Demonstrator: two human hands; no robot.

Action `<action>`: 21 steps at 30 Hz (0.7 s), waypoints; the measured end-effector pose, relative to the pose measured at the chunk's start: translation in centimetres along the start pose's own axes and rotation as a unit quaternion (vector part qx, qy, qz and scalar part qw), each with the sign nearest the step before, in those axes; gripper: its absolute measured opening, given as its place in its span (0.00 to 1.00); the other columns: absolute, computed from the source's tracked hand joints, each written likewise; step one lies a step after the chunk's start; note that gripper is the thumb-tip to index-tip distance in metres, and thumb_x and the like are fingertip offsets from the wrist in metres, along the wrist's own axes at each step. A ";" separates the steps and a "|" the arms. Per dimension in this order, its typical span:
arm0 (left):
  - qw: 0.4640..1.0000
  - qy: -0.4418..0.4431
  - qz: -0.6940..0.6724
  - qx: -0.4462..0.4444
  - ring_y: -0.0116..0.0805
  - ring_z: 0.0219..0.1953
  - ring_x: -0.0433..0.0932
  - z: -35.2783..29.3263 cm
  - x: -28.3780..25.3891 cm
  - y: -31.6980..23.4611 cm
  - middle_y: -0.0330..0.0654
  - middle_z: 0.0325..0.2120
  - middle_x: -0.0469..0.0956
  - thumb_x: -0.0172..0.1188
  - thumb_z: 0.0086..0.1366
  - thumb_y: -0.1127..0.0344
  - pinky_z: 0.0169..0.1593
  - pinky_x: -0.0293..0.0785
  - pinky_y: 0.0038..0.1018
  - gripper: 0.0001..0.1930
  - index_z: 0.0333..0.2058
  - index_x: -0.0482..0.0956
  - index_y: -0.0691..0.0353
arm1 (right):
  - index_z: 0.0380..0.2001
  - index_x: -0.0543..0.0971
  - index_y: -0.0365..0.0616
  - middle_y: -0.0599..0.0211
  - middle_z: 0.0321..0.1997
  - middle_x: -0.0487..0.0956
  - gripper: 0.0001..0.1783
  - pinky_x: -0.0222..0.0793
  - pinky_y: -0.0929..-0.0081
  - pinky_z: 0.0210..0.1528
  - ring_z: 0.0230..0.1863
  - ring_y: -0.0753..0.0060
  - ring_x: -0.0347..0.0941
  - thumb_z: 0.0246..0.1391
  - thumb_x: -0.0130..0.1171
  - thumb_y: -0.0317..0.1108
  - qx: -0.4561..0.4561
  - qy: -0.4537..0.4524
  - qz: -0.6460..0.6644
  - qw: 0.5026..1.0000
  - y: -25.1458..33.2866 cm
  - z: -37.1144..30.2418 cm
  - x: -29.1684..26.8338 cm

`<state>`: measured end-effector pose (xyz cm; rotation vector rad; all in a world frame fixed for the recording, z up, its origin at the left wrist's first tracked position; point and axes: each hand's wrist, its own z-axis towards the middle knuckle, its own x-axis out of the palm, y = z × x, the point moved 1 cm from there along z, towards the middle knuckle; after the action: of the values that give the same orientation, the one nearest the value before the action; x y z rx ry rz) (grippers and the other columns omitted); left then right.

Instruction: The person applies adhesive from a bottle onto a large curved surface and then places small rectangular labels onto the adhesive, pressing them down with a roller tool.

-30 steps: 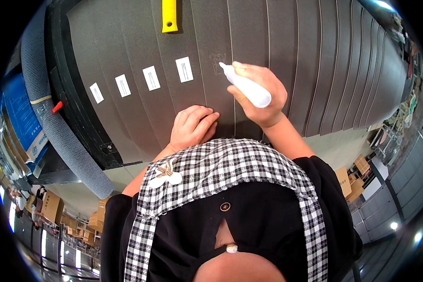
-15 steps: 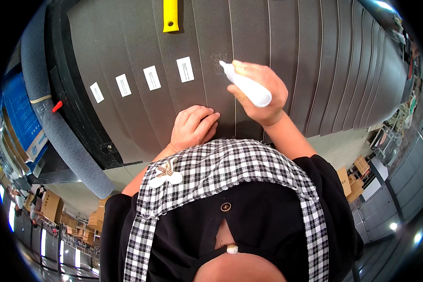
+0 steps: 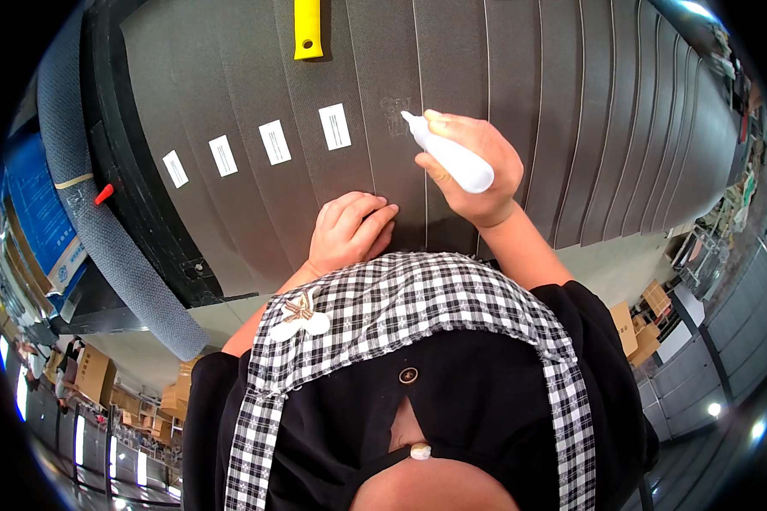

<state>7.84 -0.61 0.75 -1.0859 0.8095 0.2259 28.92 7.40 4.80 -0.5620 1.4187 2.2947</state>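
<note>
My right hand (image 3: pixel 473 166) grips a white marker-like tube (image 3: pixel 447 153), its tip touching a faint whitish mark (image 3: pixel 395 115) on a wide grey ribbed sheet (image 3: pixel 571 111). My left hand (image 3: pixel 347 230) rests knuckles-down on the sheet's near edge, fingers curled with nothing in them. Several white rectangular labels (image 3: pixel 335 127) run in a row to the left of the marked spot.
A yellow tool handle (image 3: pixel 308 29) lies on the sheet at the far edge. A grey textured roll (image 3: pixel 102 213) and black rim (image 3: pixel 145 221) border the sheet on the left, with a small red tab (image 3: pixel 102 194). Cardboard boxes (image 3: pixel 643 315) stand on the floor at right.
The tube's tip has shifted slightly on the mark; my left hand has stayed in place.
</note>
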 end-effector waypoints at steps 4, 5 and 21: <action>1.000 -0.001 0.000 0.002 0.36 0.47 0.78 0.1 -0.1 -0.1 0.34 0.43 0.79 0.73 0.51 0.69 0.47 0.76 0.33 0.18 0.43 0.85 0.54 | 0.43 0.83 0.40 0.57 0.43 0.86 0.23 0.82 0.68 0.43 0.42 0.57 0.85 0.41 0.79 0.28 0.007 0.007 0.014 1.000 0.2 -0.6 -0.1; 1.000 -0.001 0.001 0.002 0.36 0.47 0.78 0.2 -0.1 -0.1 0.34 0.43 0.79 0.73 0.51 0.69 0.47 0.76 0.33 0.18 0.43 0.85 0.54 | 0.43 0.82 0.38 0.55 0.43 0.86 0.22 0.82 0.67 0.45 0.44 0.55 0.85 0.43 0.78 0.27 0.012 0.013 0.024 1.000 0.6 -1.0 -0.2; 1.000 0.004 -0.004 -0.002 0.36 0.48 0.78 0.3 -0.2 -0.1 0.35 0.43 0.79 0.72 0.52 0.70 0.48 0.75 0.32 0.17 0.43 0.84 0.54 | 0.42 0.83 0.34 0.53 0.44 0.86 0.19 0.81 0.68 0.48 0.45 0.56 0.85 0.46 0.76 0.24 0.023 0.001 0.035 0.999 -0.3 0.8 0.6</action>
<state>7.90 -0.39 1.01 -1.0942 0.8120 0.2160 28.43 8.33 4.57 -0.5099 1.5108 2.3094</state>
